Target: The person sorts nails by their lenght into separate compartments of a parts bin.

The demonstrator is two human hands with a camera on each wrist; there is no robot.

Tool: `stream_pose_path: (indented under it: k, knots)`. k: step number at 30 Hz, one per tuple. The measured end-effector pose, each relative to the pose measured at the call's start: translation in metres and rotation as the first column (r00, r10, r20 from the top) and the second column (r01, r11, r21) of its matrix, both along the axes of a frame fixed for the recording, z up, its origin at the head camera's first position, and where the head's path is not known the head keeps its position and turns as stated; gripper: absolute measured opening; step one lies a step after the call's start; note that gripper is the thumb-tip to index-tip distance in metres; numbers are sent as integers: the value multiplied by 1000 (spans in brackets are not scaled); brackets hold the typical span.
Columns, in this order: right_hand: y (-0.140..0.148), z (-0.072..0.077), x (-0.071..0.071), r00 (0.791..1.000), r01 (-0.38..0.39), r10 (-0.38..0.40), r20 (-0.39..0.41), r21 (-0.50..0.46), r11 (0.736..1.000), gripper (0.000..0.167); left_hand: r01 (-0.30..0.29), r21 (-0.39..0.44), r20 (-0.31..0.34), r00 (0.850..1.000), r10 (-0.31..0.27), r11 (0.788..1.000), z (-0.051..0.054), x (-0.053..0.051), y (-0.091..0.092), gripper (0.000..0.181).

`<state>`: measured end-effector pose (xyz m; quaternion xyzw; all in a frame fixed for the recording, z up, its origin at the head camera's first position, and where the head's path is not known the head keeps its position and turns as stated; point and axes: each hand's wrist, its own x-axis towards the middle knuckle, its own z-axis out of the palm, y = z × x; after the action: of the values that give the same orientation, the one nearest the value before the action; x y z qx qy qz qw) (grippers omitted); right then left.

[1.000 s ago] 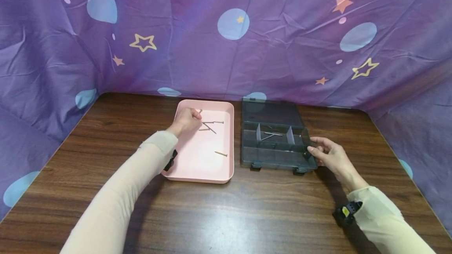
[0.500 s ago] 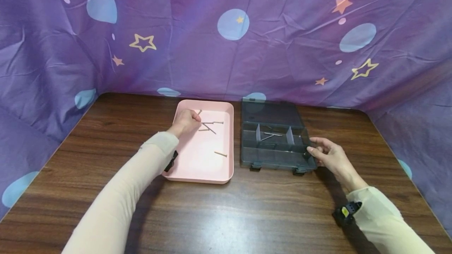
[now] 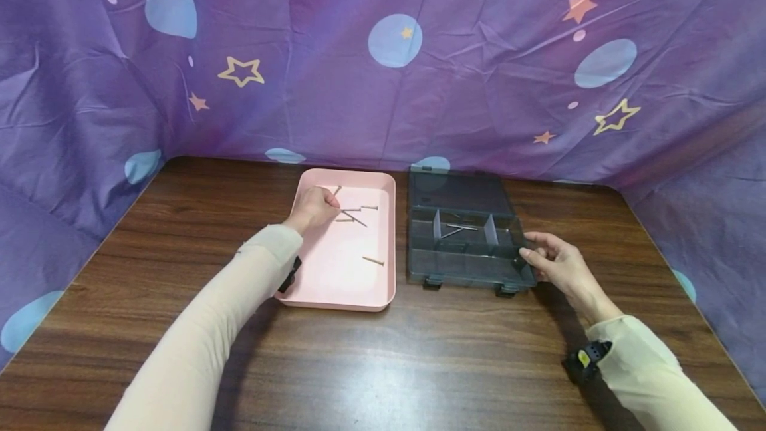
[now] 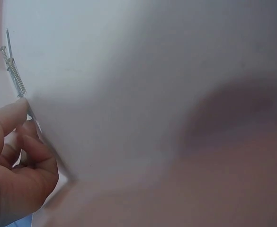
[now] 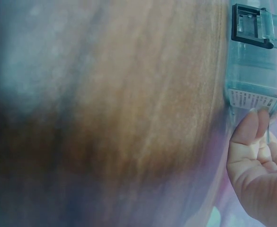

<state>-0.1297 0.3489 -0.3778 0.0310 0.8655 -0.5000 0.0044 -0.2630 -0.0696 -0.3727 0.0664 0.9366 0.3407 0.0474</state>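
In the head view, my left hand (image 3: 316,208) is inside a pink tray (image 3: 335,285), at its far left. Its thumb and forefinger are brought together on the end of a thin grey nail (image 3: 352,209). The left wrist view has this nail (image 4: 9,42) lying beside threaded screws (image 4: 17,78). Several more nails and screws lie around the fingertips, and one brass-coloured screw (image 3: 374,261) is apart, nearer the front. My right hand (image 3: 562,268) grips the right front corner of a dark see-through organizer box (image 3: 461,278), thumb on its edge.
The box's lid (image 3: 461,190) is laid back toward the purple curtain (image 3: 335,85). Dividers split its middle row, where a few nails (image 3: 462,227) lie in the centre compartment. Latches (image 3: 433,283) stick out at the front. Both containers stand on a brown wooden table (image 3: 335,371).
The grey nail at my left fingertips has shifted slightly left, away from the screw beside it. My right hand keeps its hold on the box corner.
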Motion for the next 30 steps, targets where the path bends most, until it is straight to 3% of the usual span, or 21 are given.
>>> stream_pose_path:
  k: [22,30]
  knots:
    - [-1,0,0,1000,5,-5,2,-4,1000,51,4,-70,35,999,-2,998,3,2,-1,18]
    - [-1,0,0,1000,0,0,0,-11,1000,51,14,-27,20,1000,-14,1000,9,4,1,23]
